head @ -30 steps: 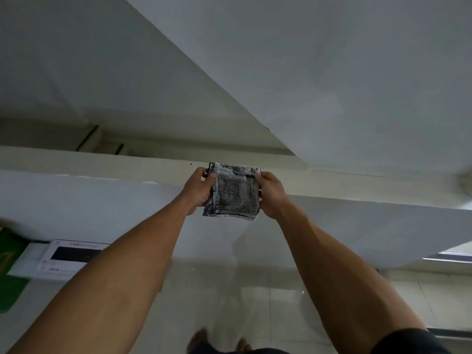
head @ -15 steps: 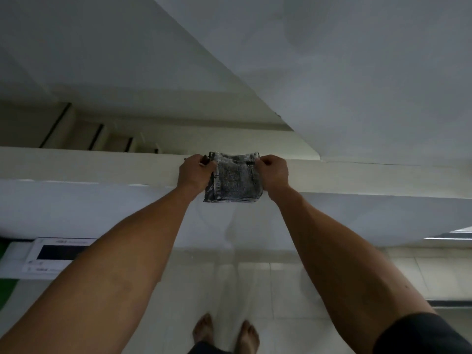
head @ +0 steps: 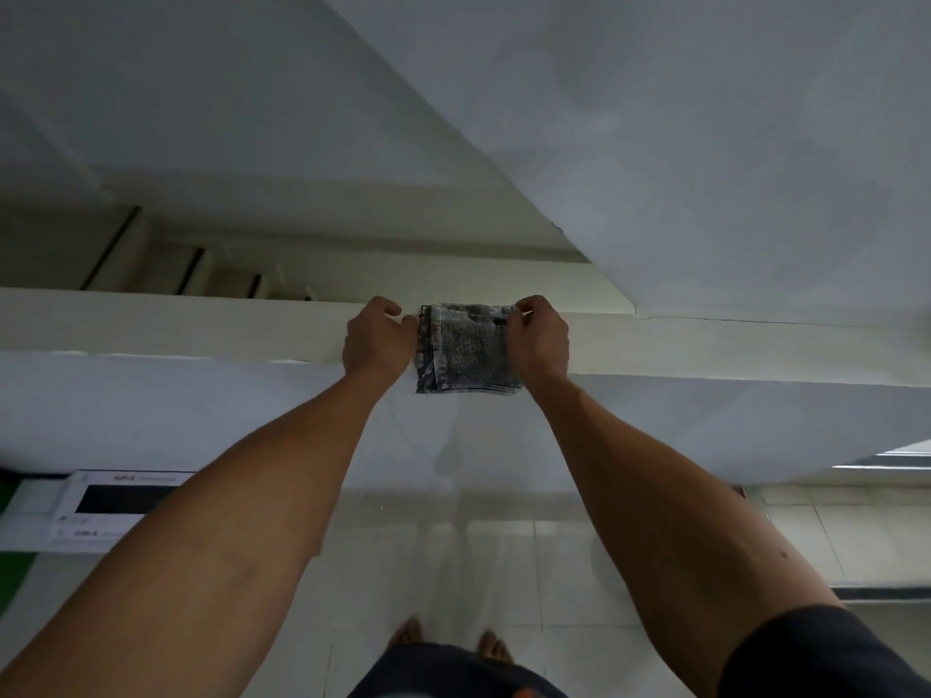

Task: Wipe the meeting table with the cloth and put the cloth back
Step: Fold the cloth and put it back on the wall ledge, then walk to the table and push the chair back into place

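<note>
Across the far middle of the view ran a long cream-painted ledge [head: 176, 324], and the folded grey mottled cloth [head: 466, 350] lay draped over its near edge, hanging down onto the white wall face [head: 151, 410] below. Compared with half a second before, the view had tipped lower, so more of the pale tiled floor [head: 579, 571] and the person's bare feet [head: 408, 634] showed at the near edge, while the cloth sat at much the same spot on the ledge. The left hand [head: 378, 340] had slipped off the cloth's left border: its fingers were curled with only the thumb tip touching the cloth edge, and whether it still pinched any fabric could not be told. The right hand [head: 539, 340] still gripped the cloth's right side, fingers curled over the top corner.

A broad white slanted slab [head: 705, 143] overhung the right and far part of the scene, meeting the ledge just right of the right hand. Far left behind the ledge, dark-edged cream panels [head: 166, 264] stepped back in shadow. Near left, a white flat box with a black rectangle [head: 101, 501] lay against the wall base, partly hidden by the left forearm, with a green patch [head: 10, 501] beside it.
</note>
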